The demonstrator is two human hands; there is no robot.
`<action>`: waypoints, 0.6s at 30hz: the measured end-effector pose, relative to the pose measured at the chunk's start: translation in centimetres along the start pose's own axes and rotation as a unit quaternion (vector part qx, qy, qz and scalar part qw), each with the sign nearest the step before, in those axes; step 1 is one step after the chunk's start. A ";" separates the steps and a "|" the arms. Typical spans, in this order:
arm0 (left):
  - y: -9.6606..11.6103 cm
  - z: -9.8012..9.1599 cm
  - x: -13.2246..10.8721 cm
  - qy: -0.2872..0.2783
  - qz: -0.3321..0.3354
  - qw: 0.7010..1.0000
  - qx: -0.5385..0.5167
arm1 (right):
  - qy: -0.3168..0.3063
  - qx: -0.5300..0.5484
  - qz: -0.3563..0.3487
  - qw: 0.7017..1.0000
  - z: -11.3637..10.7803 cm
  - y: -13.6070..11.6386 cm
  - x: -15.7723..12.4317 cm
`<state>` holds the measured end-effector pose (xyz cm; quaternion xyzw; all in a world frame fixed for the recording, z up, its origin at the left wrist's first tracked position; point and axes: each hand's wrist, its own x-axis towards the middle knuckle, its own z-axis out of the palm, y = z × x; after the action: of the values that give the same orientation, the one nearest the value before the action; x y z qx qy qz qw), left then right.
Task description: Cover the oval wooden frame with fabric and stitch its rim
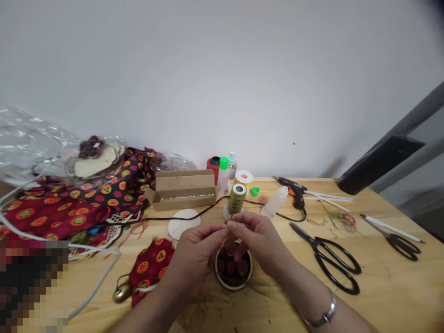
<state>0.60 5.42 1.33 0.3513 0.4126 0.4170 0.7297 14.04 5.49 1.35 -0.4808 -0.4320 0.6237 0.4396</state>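
Note:
My left hand [199, 247] and my right hand [258, 236] meet fingertip to fingertip at the middle of the table. Both are closed in a pinch; what sits between the fingers is too small to make out. Just beyond them stands an olive-green thread spool [237, 201]. Under my fingers lies a round, pale-rimmed piece [234, 276] with dark patterned fabric inside, partly covered by the hands. Beside my left forearm is a dark red patterned fabric piece [152, 263], with a brass-coloured bell [122, 292] next to it.
Black-handled scissors [329, 259] lie right of my right hand, with smaller scissors [395, 240] farther right. A glue gun [293, 190], a cardboard box [183, 199] and a white disc [183, 223] are behind. Patterned cloth [114, 194] heaps at left; a black cable [166, 218] crosses the table.

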 end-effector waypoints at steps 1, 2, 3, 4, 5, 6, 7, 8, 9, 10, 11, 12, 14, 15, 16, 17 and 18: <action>-0.1 0.0 0.0 -0.007 0.001 1.000 0.012 | 0.007 0.001 -0.001 1.000 0.0 0.0 0.0; -0.2 0.0 -0.1 -0.017 0.003 1.000 0.020 | 0.010 0.000 -0.002 1.000 0.0 0.1 0.0; -0.2 -0.1 -0.1 -0.027 0.005 0.999 0.025 | 0.010 -0.003 -0.001 1.000 -0.1 0.1 0.0; -0.3 -0.1 0.0 -0.035 0.006 0.999 0.028 | 0.012 -0.006 -0.004 1.000 -0.1 0.1 0.0; -0.4 -0.2 0.0 -0.039 0.004 0.999 0.029 | 0.014 -0.011 -0.010 1.000 -0.1 0.0 0.0; -0.5 -0.3 0.0 -0.036 0.000 0.999 0.030 | 0.019 -0.016 -0.020 1.000 -0.1 0.0 0.0; -0.5 -0.4 0.1 -0.028 -0.003 0.999 0.032 | 0.027 -0.019 -0.034 0.999 -0.1 0.0 0.0; -0.6 -0.5 0.1 -0.015 -0.006 0.999 0.034 | 0.037 -0.022 -0.051 0.998 -0.1 -0.1 0.0; -0.7 -0.6 0.1 -0.003 -0.009 0.999 0.037 | 0.046 -0.025 -0.067 0.996 0.0 -0.2 0.0; -0.8 -0.7 0.1 0.008 -0.012 0.999 0.040 | 0.052 -0.030 -0.079 0.995 0.0 -0.2 0.0; -0.8 -0.8 0.1 0.015 -0.011 0.999 0.039 | 0.055 -0.035 -0.087 0.994 0.0 -0.3 0.0; -0.8 -0.8 0.1 0.017 -0.011 0.999 0.038 | 0.056 -0.041 -0.091 0.993 -0.1 -0.4 0.0; -0.8 -0.8 0.1 0.017 -0.009 0.999 0.029 | 0.055 -0.057 -0.094 0.992 -0.1 -0.5 0.0; -0.7 -0.7 0.1 0.016 -0.010 0.999 0.026 | 0.056 -0.065 -0.095 0.992 -0.1 -0.5 0.0; -0.6 -0.6 0.0 0.017 -0.011 0.999 0.025 | 0.057 -0.072 -0.095 0.991 -0.2 -0.5 -0.1; -0.6 -0.5 0.0 0.018 -0.014 0.999 0.026 | 0.059 -0.078 -0.095 0.991 -0.2 -0.5 -0.1; -0.5 -0.4 0.0 0.021 -0.016 0.999 0.028 | 0.061 -0.082 -0.095 0.990 -0.2 -0.6 -0.1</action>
<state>0.37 5.28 0.74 0.3565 0.4449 0.4009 0.7171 14.31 5.57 1.87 -0.5089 -0.4982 0.5108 0.4815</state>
